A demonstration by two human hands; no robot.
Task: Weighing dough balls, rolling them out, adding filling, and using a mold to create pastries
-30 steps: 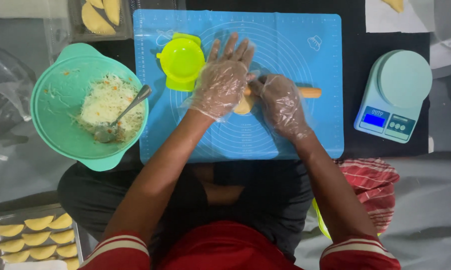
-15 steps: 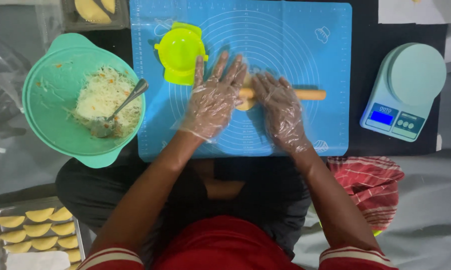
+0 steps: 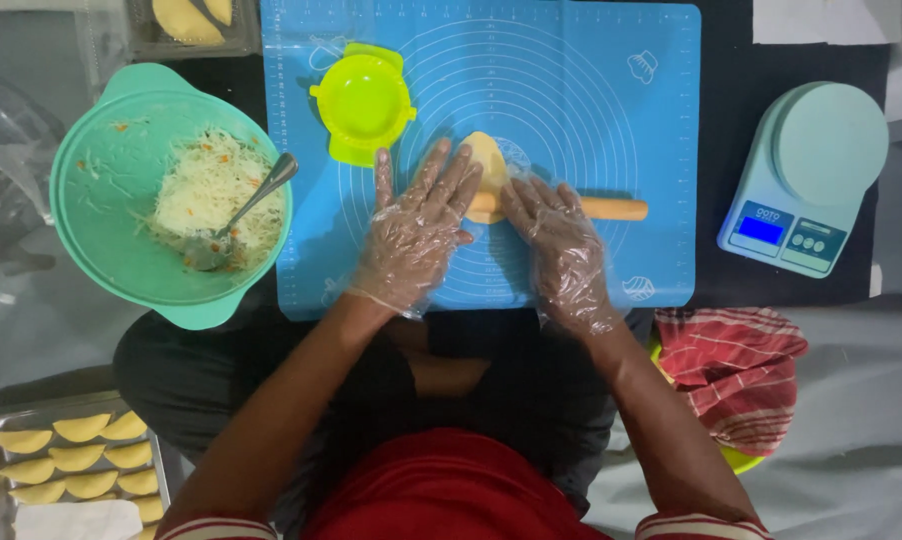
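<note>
Gloved left hand (image 3: 416, 235) and right hand (image 3: 561, 250), centre frame, palms flat and open, gripping nothing, press rolling pin (image 3: 611, 208) over dough (image 3: 487, 165) on blue mat (image 3: 591, 90), thinning it.

Dim, cool overhead light, soft shadows, sharp centre; blurred, murky edges

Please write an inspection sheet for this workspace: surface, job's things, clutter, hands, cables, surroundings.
Surface: blue silicone mat on a dark table.
Job's things: wooden rolling pin over a piece of yellow dough.
Clutter: yellow-green dumpling press; green bowl of shredded filling with a spoon; kitchen scale.
Hands: left hand and right hand, both gloved, flat on the pin.
Cables: nothing seen.
Surroundings: tray of folded pastries; red striped cloth.
</note>
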